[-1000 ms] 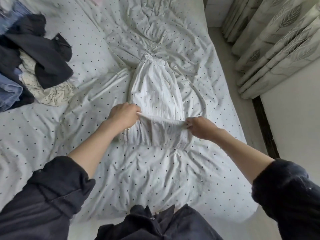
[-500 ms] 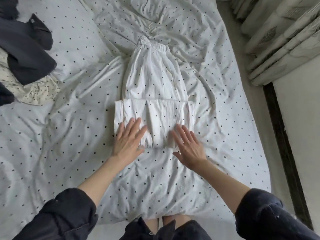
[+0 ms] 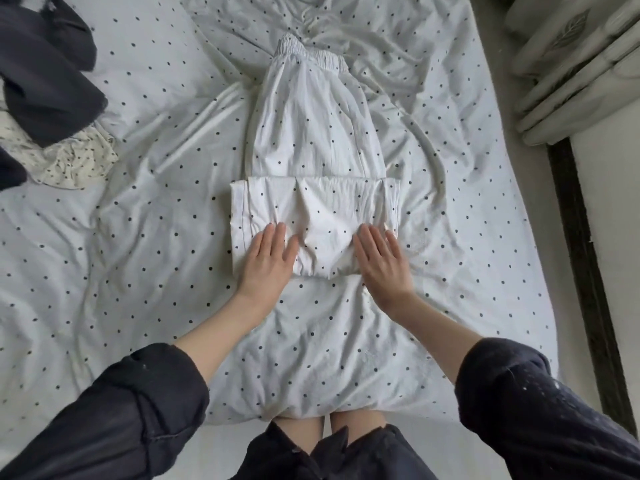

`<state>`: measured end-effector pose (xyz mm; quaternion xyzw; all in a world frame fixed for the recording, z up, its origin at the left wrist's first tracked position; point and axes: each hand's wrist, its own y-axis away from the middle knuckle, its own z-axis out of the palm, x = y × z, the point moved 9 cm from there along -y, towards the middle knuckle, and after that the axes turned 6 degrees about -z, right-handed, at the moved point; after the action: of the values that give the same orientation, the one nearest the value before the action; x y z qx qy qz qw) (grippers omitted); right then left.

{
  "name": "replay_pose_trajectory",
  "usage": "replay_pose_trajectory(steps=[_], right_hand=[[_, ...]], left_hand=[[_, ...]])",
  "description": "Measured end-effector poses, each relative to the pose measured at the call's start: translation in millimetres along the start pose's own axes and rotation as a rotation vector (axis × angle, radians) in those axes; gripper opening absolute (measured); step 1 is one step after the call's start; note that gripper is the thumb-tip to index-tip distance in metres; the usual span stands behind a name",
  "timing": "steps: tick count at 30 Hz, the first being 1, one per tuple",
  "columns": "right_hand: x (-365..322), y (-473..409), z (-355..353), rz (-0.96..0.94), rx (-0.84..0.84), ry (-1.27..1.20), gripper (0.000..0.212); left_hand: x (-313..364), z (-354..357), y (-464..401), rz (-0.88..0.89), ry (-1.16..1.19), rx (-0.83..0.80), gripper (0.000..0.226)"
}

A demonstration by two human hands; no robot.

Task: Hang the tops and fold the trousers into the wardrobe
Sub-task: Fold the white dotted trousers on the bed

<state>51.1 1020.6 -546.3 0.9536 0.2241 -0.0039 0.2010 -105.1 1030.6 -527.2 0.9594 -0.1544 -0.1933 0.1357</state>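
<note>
Cut off at the upper left corner of the frame: a heap of dark garments [image 3: 45, 71], with a crumpled cream speckled piece [image 3: 74, 162] poking out beneath; how many items lie there, impossible to tell. Clipped at the upper right edge: pale ribbed curtain folds [image 3: 571, 71] with a leaf pattern, and below them a dark strip [image 3: 585, 271] running down the right side beside the bed, its nature unclear.

Centre of the frame: white trousers [image 3: 313, 133], thin crinkled cotton with small dark dots, lying lengthwise on the bed sheet [image 3: 138, 237], gathered elastic waistband toward the top. Hard to separate from the sheet, which carries the same dotted white print and many soft creases. Lower end doubled up into a flat rectangular fold [image 3: 318, 209] across the middle, layered edges visible at both sides.

Left hand [image 3: 268, 259] flat, fingers straight and together, pressing the lower left part of the fold. Right hand [image 3: 382, 261] likewise flat, fingers extended, pressing the lower right part. Palms hidden against the cloth.

Bottom of the frame: dark rolled sleeves [image 3: 138, 403] and a dark collar, partly out of view.
</note>
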Motion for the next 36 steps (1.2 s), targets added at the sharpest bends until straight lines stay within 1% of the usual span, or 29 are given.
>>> replay_pose_trajectory(steps=[1,3,5,6,8,10,12,14,16,17,19,21,22,24,26,27,28,29,30,31,33,34,36], right_hand=[[-1,6,-4,-0.005,0.008,-0.019,0.064],[-3,19,-17,-0.015,0.087,-0.05,0.062],[-3,32,-29,-0.012,0.167,-0.089,0.059],[-5,40,-32,-0.028,0.146,-0.118,0.059],[-10,54,-24,-0.06,0.022,-0.194,0.06],[-12,73,-21,-0.084,-0.04,-0.231,0.062],[-16,91,-17,-0.114,-0.109,-0.25,0.061],[-18,109,-8,-0.091,-0.254,-0.329,0.058],[-14,115,-6,-0.046,-0.374,-0.437,0.05],[-10,114,-10,-0.022,-0.398,-0.482,0.044],[1,105,-25,0.013,-0.378,-0.519,0.033],[17,88,-48,0.025,-0.309,-0.477,0.024],[26,78,-59,0.037,-0.266,-0.451,0.022],[46,55,-86,0.086,-0.129,-0.425,0.022],[68,34,-117,0.166,0.086,-0.451,0.026],[77,24,-131,0.203,0.199,-0.456,0.03],[82,19,-142,0.228,0.301,-0.44,0.036],[82,15,-148,0.235,0.36,-0.403,0.043],[76,11,-147,0.215,0.361,-0.363,0.049],[67,9,-137,0.179,0.32,-0.327,0.055],[41,11,-101,0.101,0.182,-0.279,0.064],[27,17,-81,0.066,0.112,-0.258,0.069],[8,23,-43,0.019,0.01,-0.205,0.079]], left_hand=[[0,1,4,0.005,0.013,-0.025,0.059],[0,4,13,0.028,0.052,-0.129,0.062],[0,-2,21,0.048,0.065,-0.145,0.068],[2,-8,29,0.071,0.074,-0.163,0.071],[8,-14,47,0.128,0.139,-0.234,0.072],[13,-18,66,0.141,0.241,-0.336,0.067],[19,-21,83,0.149,0.344,-0.47,0.061],[24,-22,97,0.174,0.375,-0.638,0.055],[24,-29,95,0.178,0.403,-0.73,0.048],[22,-37,89,0.178,0.422,-0.733,0.041],[13,-55,71,0.151,0.467,-0.666,0.031],[-6,-75,46,0.068,0.486,-0.533,0.038],[-16,-87,34,0.025,0.48,-0.428,0.04],[-35,-115,11,-0.054,0.506,-0.137,0.037],[-54,-142,1,-0.143,0.586,0.199,0.042],[-61,-148,0,-0.185,0.614,0.327,0.048],[-63,-150,1,-0.203,0.623,0.398,0.052],[-59,-147,1,-0.186,0.607,0.402,0.055],[-49,-137,2,-0.143,0.573,0.349,0.058],[-35,-123,3,-0.086,0.521,0.258,0.059],[-8,-84,9,0.0,0.406,0.061,0.062],[-1,-68,14,0.012,0.351,-0.01,0.065],[7,-40,13,0.013,0.235,-0.089,0.081]])
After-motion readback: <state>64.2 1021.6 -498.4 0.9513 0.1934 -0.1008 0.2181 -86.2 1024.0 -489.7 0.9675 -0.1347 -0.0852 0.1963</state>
